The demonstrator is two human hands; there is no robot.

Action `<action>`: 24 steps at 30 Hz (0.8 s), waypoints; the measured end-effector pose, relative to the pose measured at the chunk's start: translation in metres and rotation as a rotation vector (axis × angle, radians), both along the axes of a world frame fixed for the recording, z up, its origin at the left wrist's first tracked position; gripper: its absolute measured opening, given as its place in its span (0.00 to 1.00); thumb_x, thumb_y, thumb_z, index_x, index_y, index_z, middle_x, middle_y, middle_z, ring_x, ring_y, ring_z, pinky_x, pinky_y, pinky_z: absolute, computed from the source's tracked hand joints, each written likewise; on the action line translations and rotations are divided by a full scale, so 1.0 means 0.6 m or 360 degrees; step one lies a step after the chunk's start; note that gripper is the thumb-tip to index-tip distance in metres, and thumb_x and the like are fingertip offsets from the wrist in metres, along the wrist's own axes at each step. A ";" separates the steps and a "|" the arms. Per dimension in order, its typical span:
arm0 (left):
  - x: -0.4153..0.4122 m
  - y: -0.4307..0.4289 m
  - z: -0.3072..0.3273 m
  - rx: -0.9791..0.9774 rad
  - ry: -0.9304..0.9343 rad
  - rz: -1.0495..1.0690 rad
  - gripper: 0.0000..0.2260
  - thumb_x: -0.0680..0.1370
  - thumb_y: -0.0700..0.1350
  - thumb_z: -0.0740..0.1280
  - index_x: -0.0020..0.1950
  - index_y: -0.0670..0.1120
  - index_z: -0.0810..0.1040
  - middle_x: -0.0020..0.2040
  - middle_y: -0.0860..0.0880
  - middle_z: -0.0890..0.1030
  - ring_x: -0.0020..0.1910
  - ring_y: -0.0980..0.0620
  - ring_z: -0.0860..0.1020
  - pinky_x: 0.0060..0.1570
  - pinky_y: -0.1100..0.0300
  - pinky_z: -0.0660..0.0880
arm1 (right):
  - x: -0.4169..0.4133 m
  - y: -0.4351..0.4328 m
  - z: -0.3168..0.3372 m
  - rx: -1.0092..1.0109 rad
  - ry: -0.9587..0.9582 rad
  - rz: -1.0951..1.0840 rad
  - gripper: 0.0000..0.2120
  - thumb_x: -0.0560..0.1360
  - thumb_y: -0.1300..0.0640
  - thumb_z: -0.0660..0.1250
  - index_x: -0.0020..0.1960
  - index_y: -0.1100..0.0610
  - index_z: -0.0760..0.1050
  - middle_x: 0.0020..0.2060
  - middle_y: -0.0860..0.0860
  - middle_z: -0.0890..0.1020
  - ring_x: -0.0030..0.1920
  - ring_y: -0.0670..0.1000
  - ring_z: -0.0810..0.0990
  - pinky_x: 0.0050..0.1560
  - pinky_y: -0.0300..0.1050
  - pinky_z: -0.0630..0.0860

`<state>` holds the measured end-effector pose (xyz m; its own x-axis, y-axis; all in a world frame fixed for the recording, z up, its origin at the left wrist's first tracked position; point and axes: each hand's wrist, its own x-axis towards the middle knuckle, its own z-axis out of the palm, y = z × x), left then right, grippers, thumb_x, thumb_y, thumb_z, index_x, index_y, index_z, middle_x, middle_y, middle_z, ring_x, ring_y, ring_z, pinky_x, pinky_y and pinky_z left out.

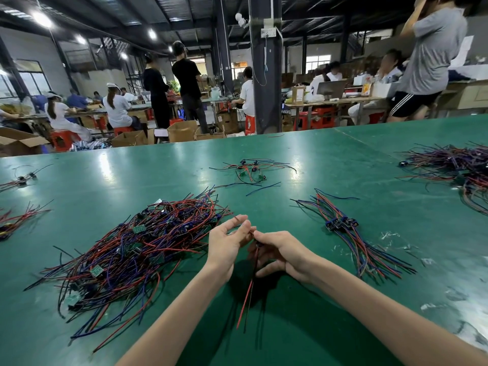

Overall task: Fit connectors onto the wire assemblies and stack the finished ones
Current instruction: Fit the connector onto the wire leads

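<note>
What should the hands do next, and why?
Probably press the connector home: the left hand and right hand both pinch the wire assembly at its top, with its red and black wires hanging free. It isn't yet on the neat stack to the right.

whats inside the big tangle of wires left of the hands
Small green circuit boards show among the red, blue and black wires of the pile. Deeper layers and the table beneath are covered.

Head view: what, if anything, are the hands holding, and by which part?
One wire assembly, by its upper end: left hand pinches the top, right hand grips just below it. The red and black tails hang free.
</note>
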<state>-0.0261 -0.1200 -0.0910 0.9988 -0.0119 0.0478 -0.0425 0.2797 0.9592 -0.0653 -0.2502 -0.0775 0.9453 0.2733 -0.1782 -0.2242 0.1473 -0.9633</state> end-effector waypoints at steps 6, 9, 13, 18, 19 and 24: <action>-0.001 0.002 0.001 0.0025 -0.0116 0.0057 0.13 0.74 0.29 0.67 0.58 0.35 0.76 0.62 0.46 0.74 0.38 0.53 0.83 0.37 0.61 0.80 | 0.000 0.003 0.002 -0.0076 -0.0088 -0.0087 0.08 0.79 0.61 0.61 0.50 0.60 0.78 0.31 0.51 0.79 0.30 0.48 0.77 0.31 0.43 0.77; -0.001 0.004 0.002 0.0071 -0.0196 0.0061 0.23 0.74 0.28 0.67 0.68 0.38 0.70 0.69 0.52 0.68 0.41 0.52 0.84 0.39 0.63 0.80 | 0.000 0.004 0.002 -0.0115 -0.0113 -0.0085 0.08 0.78 0.56 0.62 0.50 0.59 0.78 0.33 0.53 0.79 0.32 0.50 0.78 0.29 0.41 0.75; -0.005 0.004 0.001 0.0111 -0.0216 0.0027 0.33 0.73 0.30 0.69 0.75 0.44 0.61 0.59 0.56 0.79 0.46 0.49 0.84 0.52 0.55 0.79 | 0.000 0.003 -0.001 -0.0108 -0.0151 -0.0123 0.06 0.77 0.57 0.65 0.47 0.58 0.79 0.36 0.51 0.82 0.33 0.49 0.80 0.26 0.40 0.73; -0.005 0.003 0.009 -0.0111 -0.0013 0.0000 0.19 0.71 0.30 0.70 0.59 0.42 0.74 0.56 0.48 0.76 0.46 0.46 0.80 0.45 0.60 0.79 | 0.000 0.000 0.000 -0.0170 -0.0156 -0.0161 0.09 0.77 0.58 0.63 0.42 0.57 0.80 0.34 0.54 0.82 0.32 0.48 0.79 0.27 0.39 0.72; -0.006 0.002 0.009 -0.0156 -0.0001 -0.0035 0.15 0.72 0.30 0.70 0.55 0.42 0.75 0.51 0.47 0.77 0.44 0.48 0.79 0.42 0.63 0.79 | 0.000 0.000 0.001 -0.0167 -0.0154 -0.0171 0.10 0.77 0.59 0.62 0.41 0.57 0.80 0.33 0.53 0.82 0.32 0.48 0.79 0.27 0.39 0.72; -0.008 0.001 0.010 -0.0221 0.0088 -0.0112 0.09 0.73 0.31 0.68 0.51 0.41 0.77 0.44 0.47 0.80 0.41 0.53 0.78 0.41 0.66 0.78 | -0.001 0.001 0.000 -0.0150 -0.0155 -0.0208 0.10 0.77 0.61 0.62 0.40 0.60 0.79 0.32 0.54 0.82 0.32 0.48 0.79 0.26 0.39 0.73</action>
